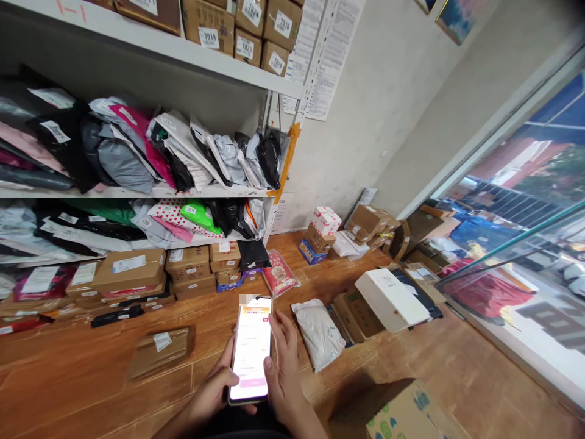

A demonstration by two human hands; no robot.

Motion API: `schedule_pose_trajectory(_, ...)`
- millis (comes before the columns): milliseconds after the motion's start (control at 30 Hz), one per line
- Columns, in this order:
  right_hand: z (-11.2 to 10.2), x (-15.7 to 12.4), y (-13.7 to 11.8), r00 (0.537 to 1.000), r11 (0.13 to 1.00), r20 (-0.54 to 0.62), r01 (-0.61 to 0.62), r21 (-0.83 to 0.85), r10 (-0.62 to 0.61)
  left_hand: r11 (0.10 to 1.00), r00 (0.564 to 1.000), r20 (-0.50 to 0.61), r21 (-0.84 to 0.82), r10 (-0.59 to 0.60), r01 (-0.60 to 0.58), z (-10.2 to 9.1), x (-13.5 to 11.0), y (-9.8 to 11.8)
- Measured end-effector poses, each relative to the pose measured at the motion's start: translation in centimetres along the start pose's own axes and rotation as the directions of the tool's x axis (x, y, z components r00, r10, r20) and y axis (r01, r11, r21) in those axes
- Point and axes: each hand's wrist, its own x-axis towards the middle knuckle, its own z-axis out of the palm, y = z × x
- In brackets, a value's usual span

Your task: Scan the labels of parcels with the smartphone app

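Note:
A smartphone (250,353) with a bright, mostly white screen is held upright at the bottom centre of the head view. My left hand (218,379) wraps round its left side and lower edge, the thumb lying over the screen's lower left. Along the right edge rests my right hand (284,360), its thumb by the side of the screen and its fingers curled behind the phone. Text on the screen is too small to read. On the floor to the right of my hands lies a white plastic mailer bag (319,334); a flat cardboard parcel (161,352) lies to the left.
White shelves (192,58) at the left hold several boxes and bagged parcels. Cardboard boxes (191,271) line the floor beneath. A white box (392,299) tilts on cartons at the right. An open carton (406,414) stands close by, bottom right. Glass (525,231) borders the right side.

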Motion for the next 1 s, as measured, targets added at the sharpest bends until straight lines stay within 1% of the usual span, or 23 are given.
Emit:
schedule_pose_trajectory(67,-0.4,0.9,-0.5,0.997,0.988,0.037,0.066,-0.141,-0.062,1.0,1.0,0.025,0.011,-0.011,0.01,-0.1,0.1,-0.1)
schedule_pose_trajectory(133,-0.7,1.8,-0.9,0.992,0.965,0.078,0.116,-0.236,-0.1,0.999,0.999,0.04,0.033,-0.029,0.027,-0.2,0.1,-0.1)
schedule_pose_trajectory(267,-0.8,3.0,-1.5,0.985,0.934,0.132,0.15,-0.323,-0.112,0.995,0.996,0.075,0.095,-0.048,0.041,-0.1,0.2,-0.1)
schedule_pose_trajectory(333,-0.7,3.2,-1.7,0.985,0.934,0.135,0.145,-0.326,-0.106,0.993,0.994,0.094,0.111,-0.058,0.047,0.0,0.1,0.0)
schedule_pose_trajectory(367,-0.7,3.1,-1.7,0.987,0.942,0.113,0.146,-0.301,-0.117,0.993,0.993,0.104,0.113,-0.056,0.044,0.1,0.1,0.0)
schedule_pose_trajectory(500,-0.4,2.3,-1.2,0.985,0.981,-0.054,0.16,-0.113,-0.167,0.997,0.993,0.115,0.069,-0.036,0.028,0.2,0.1,0.1)
schedule_pose_trajectory(567,-0.4,1.7,-0.7,0.978,0.979,-0.088,0.182,-0.087,-0.19,0.999,0.995,0.097,0.027,-0.039,0.036,0.1,0.1,0.1)
schedule_pose_trajectory(633,-0.5,1.1,-0.3,0.969,0.966,-0.068,0.228,-0.123,-0.237,0.999,0.995,0.088,-0.009,-0.037,0.038,0.1,0.1,0.0)
schedule_pose_trajectory(700,-0.6,0.6,-0.1,0.962,0.948,-0.012,0.266,-0.177,-0.272,0.999,0.996,0.087,-0.024,-0.028,0.03,0.0,0.1,-0.1)
schedule_pose_trajectory(767,-0.8,0.3,0.0,0.959,0.933,0.051,0.284,-0.221,-0.28,1.0,0.997,0.079,-0.017,-0.021,0.022,0.0,0.0,-0.1)
schedule_pose_trajectory(833,-0.9,0.2,0.0,0.953,0.918,0.089,0.301,-0.259,-0.288,1.0,0.997,0.073,-0.001,-0.023,0.023,-0.1,0.0,-0.2)
schedule_pose_trajectory(933,-0.9,0.1,-0.1,0.927,0.87,0.103,0.374,-0.321,-0.36,0.999,0.995,0.097,0.008,-0.034,0.033,-0.3,0.1,-0.4)
schedule_pose_trajectory(1000,-0.9,0.1,-0.1,0.917,0.848,0.103,0.397,-0.351,-0.386,1.0,0.992,0.12,0.007,-0.029,0.029,-0.6,0.2,-0.5)
